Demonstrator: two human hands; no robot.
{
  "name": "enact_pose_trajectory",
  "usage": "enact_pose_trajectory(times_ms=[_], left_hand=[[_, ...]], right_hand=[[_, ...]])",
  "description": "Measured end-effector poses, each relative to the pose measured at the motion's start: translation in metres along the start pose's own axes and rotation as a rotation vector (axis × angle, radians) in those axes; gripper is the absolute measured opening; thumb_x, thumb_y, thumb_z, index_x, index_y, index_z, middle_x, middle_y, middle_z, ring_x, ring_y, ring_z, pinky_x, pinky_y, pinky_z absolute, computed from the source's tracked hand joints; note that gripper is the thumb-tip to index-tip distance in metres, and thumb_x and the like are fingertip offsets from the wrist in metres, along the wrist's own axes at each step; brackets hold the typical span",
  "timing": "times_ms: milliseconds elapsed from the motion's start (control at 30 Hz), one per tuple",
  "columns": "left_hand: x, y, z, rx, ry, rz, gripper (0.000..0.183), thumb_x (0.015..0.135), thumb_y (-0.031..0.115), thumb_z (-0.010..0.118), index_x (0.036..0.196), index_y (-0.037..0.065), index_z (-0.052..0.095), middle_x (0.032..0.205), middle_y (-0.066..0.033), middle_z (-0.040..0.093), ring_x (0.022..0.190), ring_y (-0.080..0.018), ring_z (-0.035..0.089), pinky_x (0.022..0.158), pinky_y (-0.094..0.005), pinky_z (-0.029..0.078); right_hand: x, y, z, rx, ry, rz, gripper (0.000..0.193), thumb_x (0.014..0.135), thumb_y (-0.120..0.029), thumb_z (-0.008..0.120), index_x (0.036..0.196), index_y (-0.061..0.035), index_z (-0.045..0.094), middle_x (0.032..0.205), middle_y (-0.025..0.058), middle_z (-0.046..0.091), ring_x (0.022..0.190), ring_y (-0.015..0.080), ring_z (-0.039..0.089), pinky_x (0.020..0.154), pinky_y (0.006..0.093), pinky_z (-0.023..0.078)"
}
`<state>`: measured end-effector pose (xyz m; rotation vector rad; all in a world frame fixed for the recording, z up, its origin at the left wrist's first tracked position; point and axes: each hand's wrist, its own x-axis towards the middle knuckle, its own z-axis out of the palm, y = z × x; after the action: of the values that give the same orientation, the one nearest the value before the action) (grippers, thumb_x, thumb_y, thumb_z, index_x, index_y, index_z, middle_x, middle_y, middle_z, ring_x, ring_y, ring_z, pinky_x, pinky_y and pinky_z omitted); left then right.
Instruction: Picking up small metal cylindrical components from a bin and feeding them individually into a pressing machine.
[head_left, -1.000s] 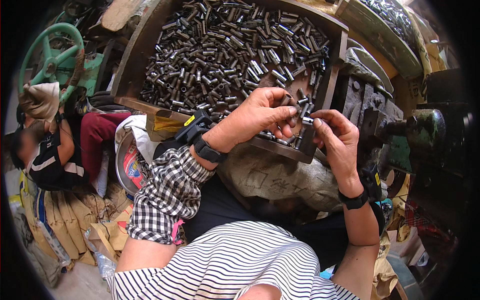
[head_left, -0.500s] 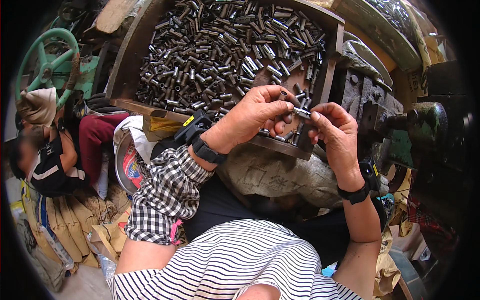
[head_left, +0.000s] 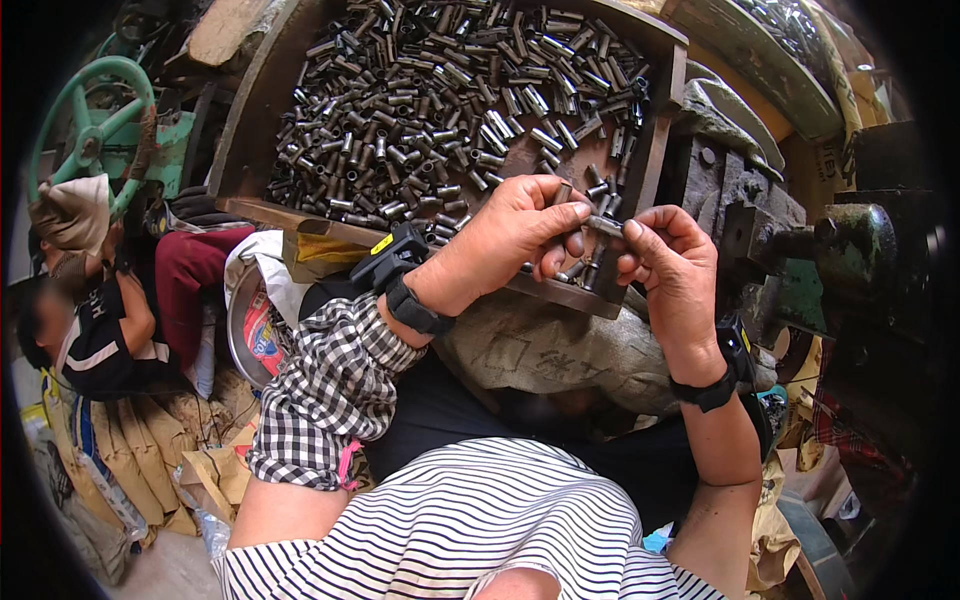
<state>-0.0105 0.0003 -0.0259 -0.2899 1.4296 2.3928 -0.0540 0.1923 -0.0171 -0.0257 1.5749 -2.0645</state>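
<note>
Gry tubes (head_left: 382,150), blk/wht chkd sleeve (head_left: 318,405), blk/wht striped shirt (head_left: 450,525), grn wheel (head_left: 90,143)

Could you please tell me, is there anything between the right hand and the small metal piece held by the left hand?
Nothing visible stands in the way. The right hand seems to touch the right end of the metal piece, while the left hand grips its left end.

A green handwheel (head_left: 90,141) stands to my left, beyond stacked tan sacks (head_left: 133,440) and a patch of pale floor (head_left: 165,572), as a dark, worn machine (head_left: 858,252) crowds my right.
</note>
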Motion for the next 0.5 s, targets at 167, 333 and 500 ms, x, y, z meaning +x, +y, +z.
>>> enact_pose_trajectory(times_ms=[167,333,500], left_hand=[[-0.004,-0.003,0.013,0.213,0.059,0.076,0.016,0.093,0.017,0.055,0.098,0.001,0.055,0.069,-0.0039,0.060,0.046,-0.0051,0.054,0.041,-0.0159,0.043],[-0.010,-0.004,0.016,0.984,0.010,0.718,0.019,0.091,0.012,0.057,0.104,-0.001,0.055,0.069,-0.0066,0.060,0.047,-0.0106,0.058,0.043,-0.0229,0.044],[-0.006,0.002,0.008,1.166,-0.050,0.881,0.027,0.082,0.003,0.062,0.108,0.001,0.055,0.083,-0.0153,0.061,0.067,-0.0289,0.064,0.056,-0.0337,0.051]], right_hand=[[-0.002,0.003,-0.001,0.015,-0.002,-0.005,0.013,0.084,-0.008,0.066,0.089,-0.0005,0.057,0.077,0.0059,0.064,0.061,0.0093,0.063,0.052,0.0203,0.052],[0.004,-0.009,-0.010,0.106,-0.166,0.214,0.017,0.082,-0.006,0.067,0.094,-0.0002,0.055,0.076,0.0066,0.064,0.059,0.0107,0.063,0.050,0.0215,0.053],[0.005,-0.001,-0.006,0.036,-0.168,0.179,0.019,0.083,-0.005,0.066,0.096,0.0000,0.053,0.074,0.0073,0.064,0.058,0.0107,0.064,0.048,0.0207,0.052]])
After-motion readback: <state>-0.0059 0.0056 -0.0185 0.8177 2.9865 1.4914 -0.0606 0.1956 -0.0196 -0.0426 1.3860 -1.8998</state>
